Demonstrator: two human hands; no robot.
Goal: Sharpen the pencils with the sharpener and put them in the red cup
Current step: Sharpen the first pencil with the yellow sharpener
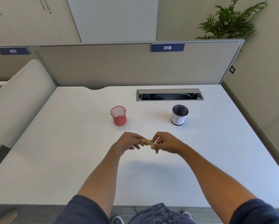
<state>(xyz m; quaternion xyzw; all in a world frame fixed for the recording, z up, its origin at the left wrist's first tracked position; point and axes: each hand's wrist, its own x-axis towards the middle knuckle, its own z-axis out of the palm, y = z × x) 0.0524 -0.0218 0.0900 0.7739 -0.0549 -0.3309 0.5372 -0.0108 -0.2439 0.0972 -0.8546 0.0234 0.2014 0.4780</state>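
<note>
Above the middle of the white desk (71,151), my left hand (127,142) pinches a small yellow sharpener (147,141). My right hand (167,143) pinches a short pencil (153,143) whose end sits in the sharpener; most of the pencil is hidden by my fingers. The red mesh cup (118,116) stands upright farther back, to the left of my hands, with nothing sticking out above its rim.
A black mesh cup (179,115) with a white paper label stands at the back right. Behind both cups is an open cable tray (169,94) set into the desk, then a grey partition (103,67). A white chair back (20,97) is at the left.
</note>
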